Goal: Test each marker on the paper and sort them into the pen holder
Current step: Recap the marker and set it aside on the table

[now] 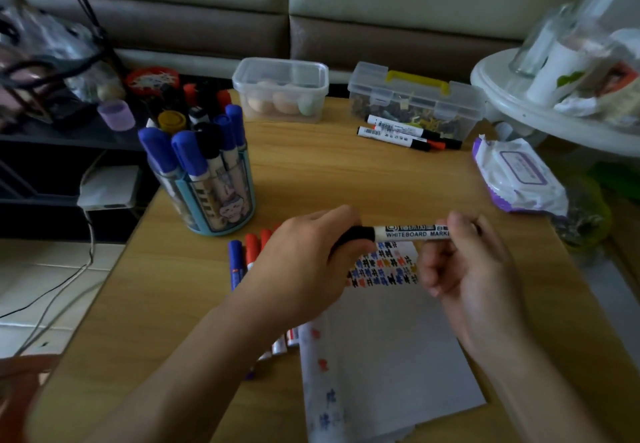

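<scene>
- Head view: my left hand (pixel 311 255) curls round the black cap of a whiteboard marker (pixel 412 232). My right hand (pixel 464 262) pinches its barrel, level above the paper's (pixel 388 349) scribbled top edge.
- The cap seems seated, though fingers hide the joint.
- The pen holder (pixel 214 193) stands near the table's (pixel 346 179) left edge, with bare wood beside it.

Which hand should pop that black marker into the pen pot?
Probably the left hand: it grips the cap end of the black marker, and the pen holder stands on that side. The right hand would have to reach across.
</scene>
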